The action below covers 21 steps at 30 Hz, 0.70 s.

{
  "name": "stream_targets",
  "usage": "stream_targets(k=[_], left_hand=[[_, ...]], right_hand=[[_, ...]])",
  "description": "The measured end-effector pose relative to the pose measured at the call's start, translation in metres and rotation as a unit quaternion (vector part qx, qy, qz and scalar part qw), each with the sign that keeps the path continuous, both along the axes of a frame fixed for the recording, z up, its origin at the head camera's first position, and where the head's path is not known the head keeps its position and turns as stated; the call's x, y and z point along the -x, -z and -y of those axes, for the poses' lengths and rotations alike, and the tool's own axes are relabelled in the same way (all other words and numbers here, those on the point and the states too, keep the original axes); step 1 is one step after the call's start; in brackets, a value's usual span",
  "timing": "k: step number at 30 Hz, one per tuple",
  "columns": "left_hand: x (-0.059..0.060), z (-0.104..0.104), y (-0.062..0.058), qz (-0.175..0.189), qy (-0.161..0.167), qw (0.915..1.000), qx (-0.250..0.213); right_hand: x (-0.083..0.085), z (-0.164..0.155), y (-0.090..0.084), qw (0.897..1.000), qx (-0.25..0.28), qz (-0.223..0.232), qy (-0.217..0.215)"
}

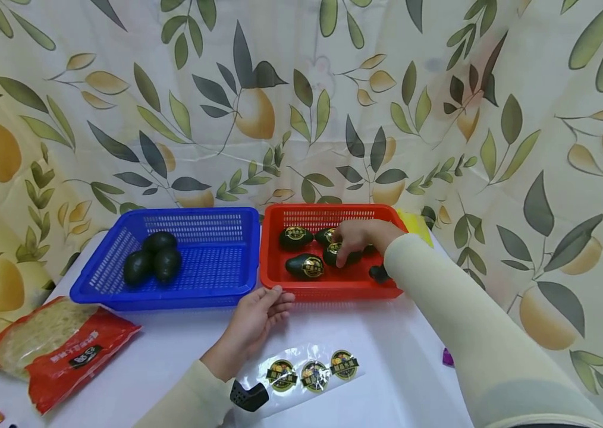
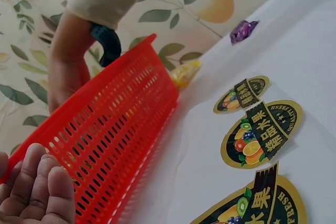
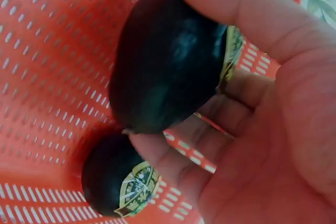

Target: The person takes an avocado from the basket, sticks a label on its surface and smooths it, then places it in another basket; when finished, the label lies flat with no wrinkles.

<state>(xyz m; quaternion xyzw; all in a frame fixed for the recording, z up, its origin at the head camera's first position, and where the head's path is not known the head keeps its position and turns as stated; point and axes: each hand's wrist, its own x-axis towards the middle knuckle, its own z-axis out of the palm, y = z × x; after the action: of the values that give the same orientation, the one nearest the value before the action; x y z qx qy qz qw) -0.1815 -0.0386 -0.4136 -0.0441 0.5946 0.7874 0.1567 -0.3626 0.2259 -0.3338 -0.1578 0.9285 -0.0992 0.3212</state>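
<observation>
In the head view, my right hand (image 1: 357,238) reaches into the red basket (image 1: 333,293). It grips a dark avocado (image 3: 168,56), with the thumb on one side and fingers on the other. A gold-edged label shows on that avocado's side. Another labelled avocado (image 3: 118,174) lies close below it, and several dark avocados sit in this basket, some partly hidden by the hand and arm. My left hand (image 1: 258,318) is at the basket's front left corner, fingers loosely bent and holding nothing. Three round black-and-gold labels (image 1: 314,375) lie on a clear sheet near that wrist.
A blue basket (image 1: 221,291) with three dark avocados (image 1: 153,258) stands left of the red one. A red-and-clear food packet (image 1: 66,351) lies at the front left. Behind the right arm is a yellow packet (image 1: 414,224); a small purple wrapper (image 2: 243,31) lies on the right.
</observation>
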Motion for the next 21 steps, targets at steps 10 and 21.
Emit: stream_targets(k=[10,21], left_hand=[[-0.001,-0.001,0.0,0.001,0.007,0.9999,-0.008],[-0.004,0.016,0.004,0.018,0.023,0.9995,0.012]], right_hand=[[-0.002,0.004,-0.002,0.994,-0.074,0.079,0.034],[-0.009,0.038,-0.026,0.989,-0.093,-0.038,-0.107]])
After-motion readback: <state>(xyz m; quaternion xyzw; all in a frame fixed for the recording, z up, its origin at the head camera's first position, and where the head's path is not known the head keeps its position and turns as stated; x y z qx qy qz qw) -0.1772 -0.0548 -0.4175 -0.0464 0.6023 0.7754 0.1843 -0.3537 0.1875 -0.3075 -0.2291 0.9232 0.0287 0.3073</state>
